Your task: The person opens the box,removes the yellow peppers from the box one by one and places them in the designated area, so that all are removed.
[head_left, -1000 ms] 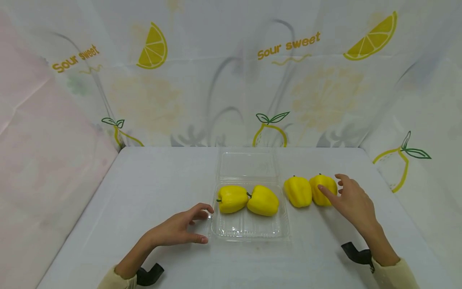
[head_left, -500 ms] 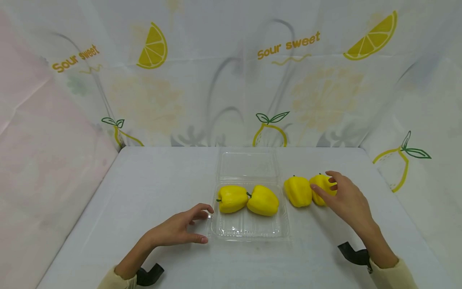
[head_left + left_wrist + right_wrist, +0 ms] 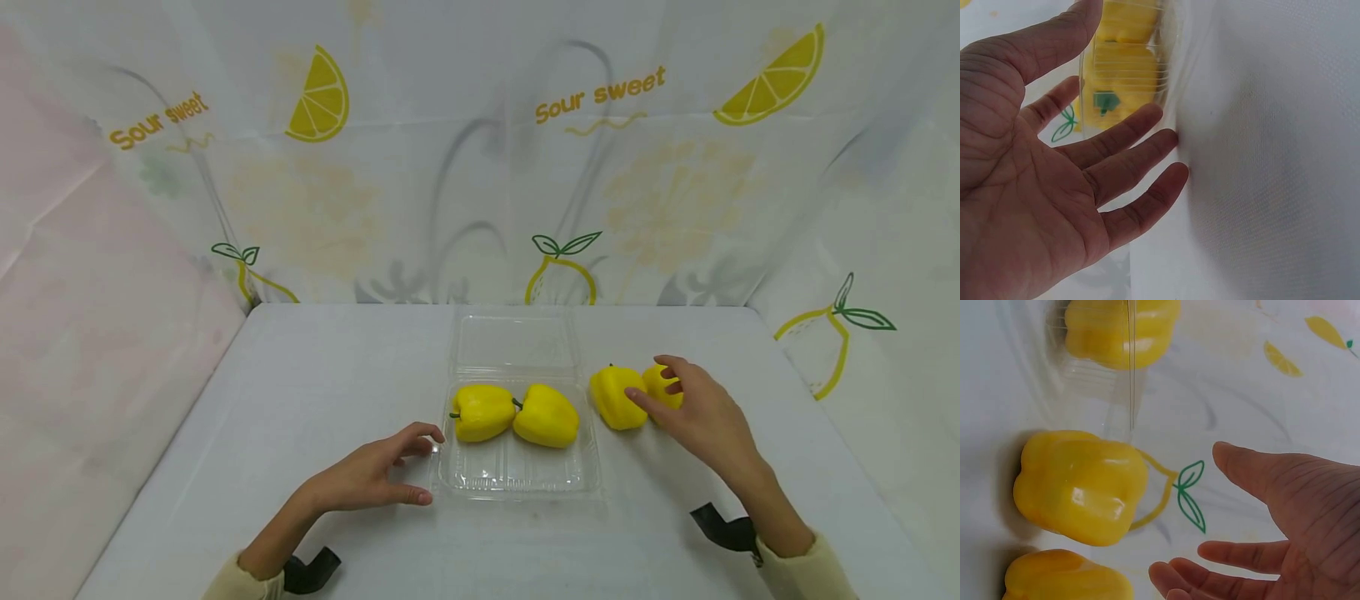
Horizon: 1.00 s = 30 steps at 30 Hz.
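My left hand [image 3: 363, 479] rests by the left rim of a clear plastic clamshell box [image 3: 543, 477], thumb and fingers spread. In the left wrist view its fingers [image 3: 1141, 165] show beside the box wall, gripping nothing. Two yellow bell peppers, one at left [image 3: 482, 413] and one at right [image 3: 547, 417], lie inside the box. Right of it, a third bell pepper [image 3: 613, 396] and a fourth pepper [image 3: 654, 380] stand on the table. Over these hovers my right hand [image 3: 708, 421], partly hiding the outer one. The right wrist view shows a gap between its fingers and the nearer pepper [image 3: 1079, 487].
The box's clear lid [image 3: 513, 342] lies folded back behind it. A white cloth covers the table [image 3: 337, 358], and a lemon-print sheet [image 3: 412, 208] hangs behind. Black camera mounts, left [image 3: 311, 572] and right [image 3: 723, 527], stick out from the wrists.
My right hand has moved left, from beside the outermost pepper to over the gap between the two loose peppers. The left hand, the box and the peppers have stayed put.
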{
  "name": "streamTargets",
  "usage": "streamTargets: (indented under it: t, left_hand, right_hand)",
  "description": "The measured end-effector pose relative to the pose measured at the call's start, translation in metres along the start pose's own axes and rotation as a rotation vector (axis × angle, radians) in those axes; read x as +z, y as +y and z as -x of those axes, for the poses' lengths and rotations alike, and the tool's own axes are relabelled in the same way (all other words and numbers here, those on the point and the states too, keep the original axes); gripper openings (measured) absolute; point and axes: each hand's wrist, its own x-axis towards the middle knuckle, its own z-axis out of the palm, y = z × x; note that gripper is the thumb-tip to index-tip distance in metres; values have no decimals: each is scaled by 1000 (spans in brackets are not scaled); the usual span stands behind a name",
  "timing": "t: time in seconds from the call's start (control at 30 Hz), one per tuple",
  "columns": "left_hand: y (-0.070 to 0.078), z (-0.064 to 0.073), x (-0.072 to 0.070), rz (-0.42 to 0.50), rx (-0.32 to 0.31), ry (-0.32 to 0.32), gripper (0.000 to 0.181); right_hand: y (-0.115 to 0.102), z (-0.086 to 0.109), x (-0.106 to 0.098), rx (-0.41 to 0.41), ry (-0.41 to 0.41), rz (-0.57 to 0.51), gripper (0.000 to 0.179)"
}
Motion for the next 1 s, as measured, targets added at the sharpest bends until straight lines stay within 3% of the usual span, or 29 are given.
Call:
streamTargets:
  t: [0.23,0.77,1.0]
  left_hand:
    - [1,0,-1,-6,0,-5,66]
    - [-1,-1,0,-18,8,-2,65]
    - [0,-1,0,-15,4,-1,66]
  right_hand:
    - [-8,-2,6,-10,-34,-13,75]
    - [-19,-7,25,-214,-75,-84,62]
    - [-23,-9,35,-235,-128,-76,67]
